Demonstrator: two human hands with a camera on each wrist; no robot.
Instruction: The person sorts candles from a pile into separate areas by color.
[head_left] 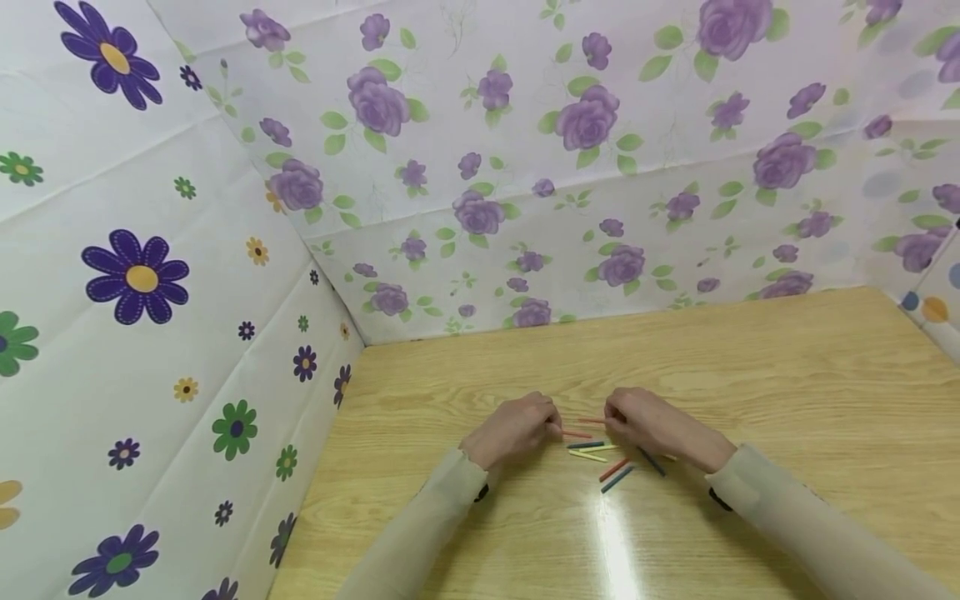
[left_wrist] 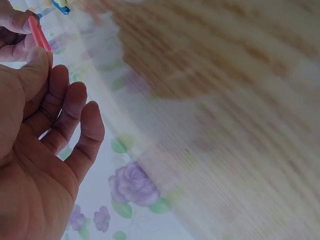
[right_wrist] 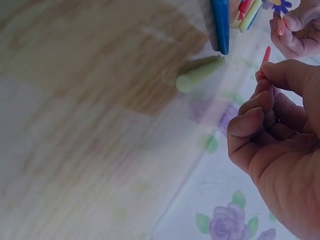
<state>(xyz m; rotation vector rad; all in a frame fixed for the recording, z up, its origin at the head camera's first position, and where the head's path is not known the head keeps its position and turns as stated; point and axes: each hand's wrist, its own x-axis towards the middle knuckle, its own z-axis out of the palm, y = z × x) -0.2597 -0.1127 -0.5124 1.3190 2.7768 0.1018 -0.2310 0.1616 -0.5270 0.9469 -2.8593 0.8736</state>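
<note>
Red stick (head_left: 577, 434) number 1 was clamped at 1 end between the thumb and fingertip of the left hand (head_left: 513, 429); red stick number 2 (head_left: 592, 420) was pinched the same way by the right hand (head_left: 667, 427). Both sat between the hands, well in from the tabletop's (head_left: 750, 358) far and left edges. They looked light, stiff and smooth, likely to roll, and perhaps brittle enough to call for a gentle fingertip hold near the end or middle. Loose sticks (head_left: 614, 470) in blue, yellow and red lay nearer the viewer. Only the head view showed that whole scatter; the wrist views revealed the pinching thumbs, which the head view hid behind the hands' backs.
</note>
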